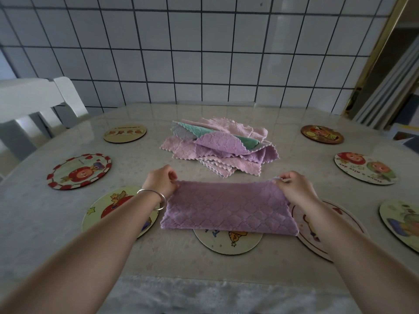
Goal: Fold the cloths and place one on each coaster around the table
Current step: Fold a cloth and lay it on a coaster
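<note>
Two hands: my left hand and right hand each pinch a far corner of the purple cloth.
Cloth: lies half-folded over the near coaster, just before the cloth pile.
Doubt: layers look doubled, I think.
Advice: I'd match corners, press flat, then fold again.

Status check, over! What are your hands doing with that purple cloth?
Left hand and right hand pinch far corners of the quilted purple cloth, folded once. Covers part of round cartoon coaster. Nothing in the way.
</note>
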